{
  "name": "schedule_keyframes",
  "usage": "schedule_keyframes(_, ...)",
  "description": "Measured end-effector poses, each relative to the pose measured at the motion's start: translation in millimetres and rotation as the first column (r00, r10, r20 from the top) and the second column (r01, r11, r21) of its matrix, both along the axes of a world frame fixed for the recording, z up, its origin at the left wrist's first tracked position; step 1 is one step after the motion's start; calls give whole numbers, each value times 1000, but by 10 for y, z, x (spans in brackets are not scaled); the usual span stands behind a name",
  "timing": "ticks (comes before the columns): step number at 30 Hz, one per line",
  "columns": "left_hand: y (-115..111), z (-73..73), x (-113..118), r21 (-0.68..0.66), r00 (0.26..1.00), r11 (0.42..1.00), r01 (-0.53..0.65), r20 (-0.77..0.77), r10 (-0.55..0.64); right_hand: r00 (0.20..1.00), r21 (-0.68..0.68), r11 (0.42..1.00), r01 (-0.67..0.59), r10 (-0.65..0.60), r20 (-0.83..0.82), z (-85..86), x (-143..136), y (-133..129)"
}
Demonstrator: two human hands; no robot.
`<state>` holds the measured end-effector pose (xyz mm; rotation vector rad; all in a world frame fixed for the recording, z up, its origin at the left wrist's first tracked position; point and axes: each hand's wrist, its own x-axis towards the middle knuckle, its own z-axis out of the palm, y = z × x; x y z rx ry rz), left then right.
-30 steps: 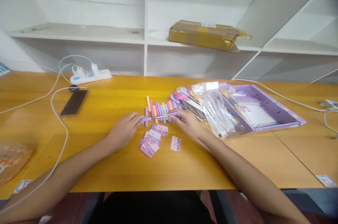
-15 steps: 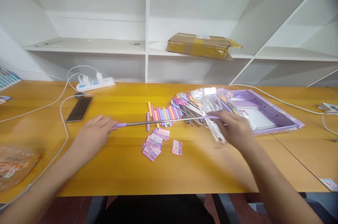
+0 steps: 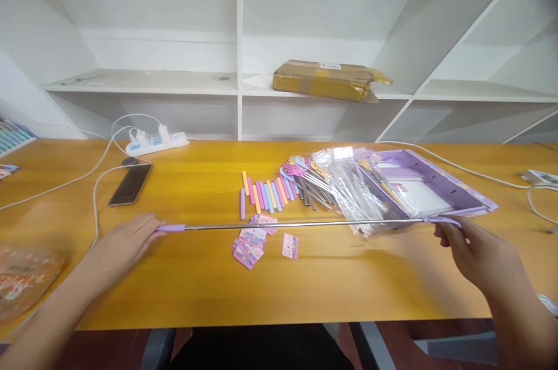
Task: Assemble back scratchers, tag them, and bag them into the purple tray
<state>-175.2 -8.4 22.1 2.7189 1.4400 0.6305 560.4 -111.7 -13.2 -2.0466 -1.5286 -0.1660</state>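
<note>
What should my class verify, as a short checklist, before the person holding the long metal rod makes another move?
1. Left hand holding the purple handle of the rod: ok.
2. Right hand holding the purple end piece: ok.
3. Rod running straight between the hands: ok.
4. Rod not touching the card pile: cannot tell; it crosses in front of the pile's upper part in this view.
5. Loose card lying apart from the pile: ok.
6. Purple box uncovered by the plastic bags: not ok; they overlap its left side.
</note>
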Motion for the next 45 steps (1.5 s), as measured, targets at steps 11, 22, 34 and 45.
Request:
schedule_keyframes(11, -28, 47, 201, 142, 991, 986, 89, -112, -73, 976, -215, 952, 216, -214, 33, 204, -402, 392)
schedule_keyframes(22, -95, -14, 1487, 216, 964, 941, 260, -10, -264, 853, 31, 965, -261, 216, 475, 230, -2572, 527)
schedule_keyframes(34, -153, 94, 1497, 190, 958, 940, 283, -106, -267, 690, -55, 734, -677, 659, 301, 445, -2686, 311)
schedule_keyframes(45, 55, -6, 1432, 308, 944, 940, 148, -326, -41, 651, 84, 689, -720, 627, 429, 345, -2713, 544)
